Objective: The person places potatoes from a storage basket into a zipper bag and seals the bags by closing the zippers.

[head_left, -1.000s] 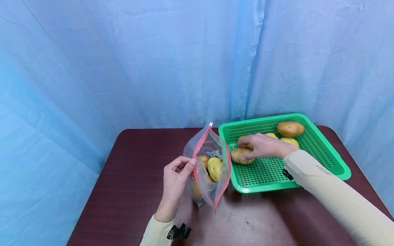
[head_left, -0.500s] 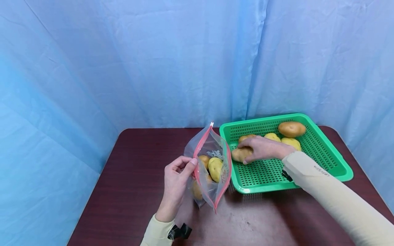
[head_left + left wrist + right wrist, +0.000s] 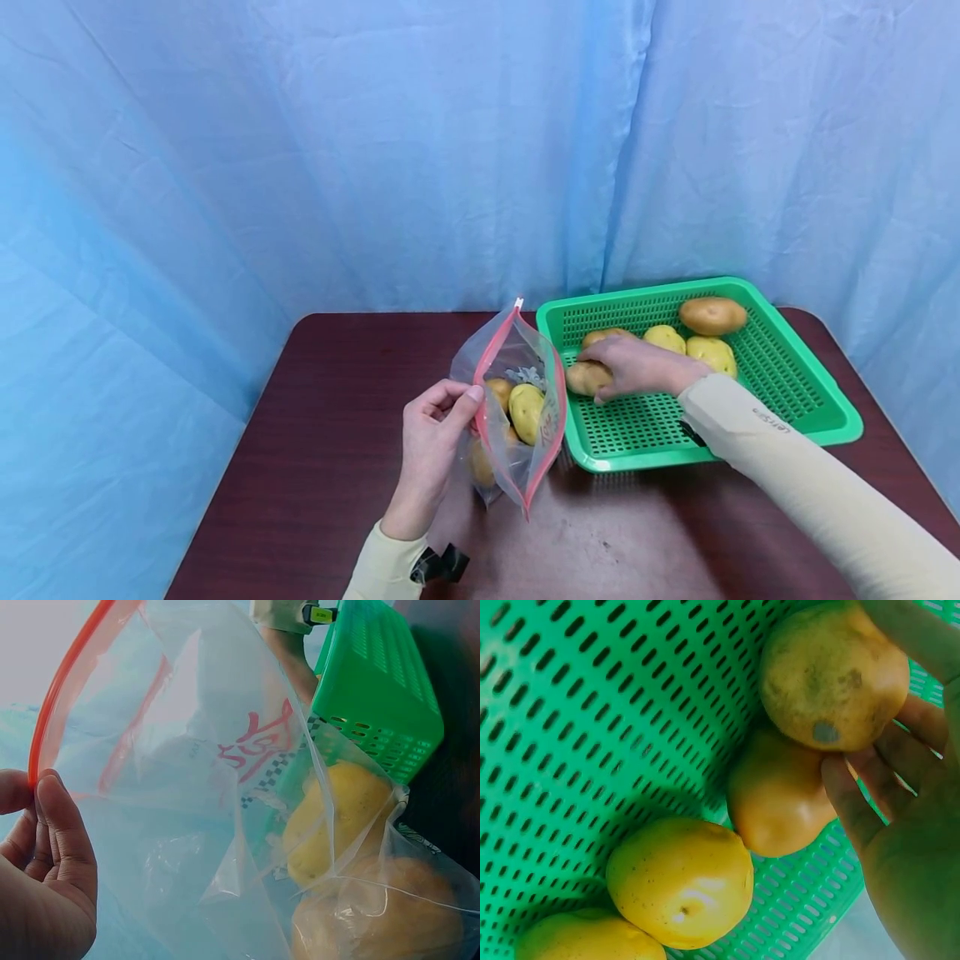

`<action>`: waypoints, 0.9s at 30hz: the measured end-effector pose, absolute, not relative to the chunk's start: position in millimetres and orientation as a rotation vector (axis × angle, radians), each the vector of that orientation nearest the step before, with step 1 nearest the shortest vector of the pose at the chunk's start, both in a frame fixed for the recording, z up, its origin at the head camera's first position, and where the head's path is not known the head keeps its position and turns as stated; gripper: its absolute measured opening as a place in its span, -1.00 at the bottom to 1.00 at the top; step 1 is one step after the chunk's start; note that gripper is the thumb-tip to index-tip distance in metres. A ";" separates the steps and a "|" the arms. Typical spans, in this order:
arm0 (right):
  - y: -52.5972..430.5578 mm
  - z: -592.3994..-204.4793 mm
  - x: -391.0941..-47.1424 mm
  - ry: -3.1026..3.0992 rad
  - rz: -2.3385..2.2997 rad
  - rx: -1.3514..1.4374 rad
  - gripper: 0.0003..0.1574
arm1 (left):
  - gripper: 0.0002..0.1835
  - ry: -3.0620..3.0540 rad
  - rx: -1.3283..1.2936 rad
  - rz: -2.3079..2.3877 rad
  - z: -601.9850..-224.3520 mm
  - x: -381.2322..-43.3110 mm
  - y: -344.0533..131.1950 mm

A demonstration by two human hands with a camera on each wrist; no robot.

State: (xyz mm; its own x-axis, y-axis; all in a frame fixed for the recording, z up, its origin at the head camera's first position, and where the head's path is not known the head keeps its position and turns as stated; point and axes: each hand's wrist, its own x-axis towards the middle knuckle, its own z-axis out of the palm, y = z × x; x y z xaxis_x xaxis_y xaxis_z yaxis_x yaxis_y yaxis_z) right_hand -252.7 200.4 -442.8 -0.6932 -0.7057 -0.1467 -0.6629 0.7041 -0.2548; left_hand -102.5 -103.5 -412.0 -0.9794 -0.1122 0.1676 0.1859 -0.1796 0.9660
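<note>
With thumb and fingers my left hand (image 3: 431, 442) pinches the red zip edge of a clear zip bag (image 3: 172, 750), whose mouth gapes. Inside the bag lie a yellow potato (image 3: 527, 414) and several brownish ones, among them a brown potato (image 3: 390, 915) low in the left wrist view. My right hand (image 3: 645, 367) reaches into the green basket (image 3: 645, 464) and grips a brown potato (image 3: 832, 675) with dark spots near its left end. Another brown potato (image 3: 780, 795) lies against the held one, right at my fingertips.
Also in the basket are two yellow potatoes (image 3: 681, 881) side by side and a large brown potato (image 3: 712, 316) at the back right. The basket stands just right of the bag on a dark red table (image 3: 330, 400). Blue curtains (image 3: 450, 167) hang behind.
My right hand has settled from reaching over the two brown potatoes to gripping the nearer one, its fingers now closer round it. My left hand holds the bag much as before.
</note>
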 end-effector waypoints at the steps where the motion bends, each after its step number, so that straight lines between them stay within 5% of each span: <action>1: 200.2 -443.0 -252.6 2.685 -0.255 -1.103 -0.23 | -0.84 -1.876 -0.084 -2.272 -411.9 -102.5 -103.6; 10: 203.8 -431.1 -251.0 2.684 -0.374 -1.090 -0.36 | -0.84 -1.870 -0.064 -2.275 -410.9 -102.9 -104.8; 27: 210.1 -374.7 -237.1 2.759 -0.545 -0.945 -0.28 | -0.82 -1.869 -0.085 -2.273 -413.0 -114.4 -102.8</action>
